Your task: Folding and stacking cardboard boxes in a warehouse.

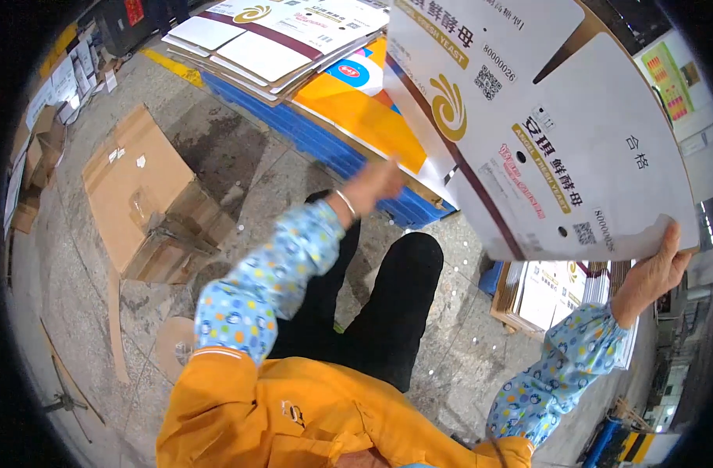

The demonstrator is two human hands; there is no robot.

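A large flat white carton blank (559,117) with maroon and gold printing is held up in front of me, tilted. My right hand (654,271) grips its lower right edge. My left hand (374,185) reaches to its left edge, slightly blurred, fingers on or just behind the board. Both forearms wear blue dotted sleeve covers over an orange jacket.
A stack of flat printed cartons (270,39) lies on a blue pallet (333,148) ahead. Another stack of blanks (555,288) sits at my right. Flattened brown cardboard (142,195) lies on the stone floor at left. My dark trouser legs (387,304) are below.
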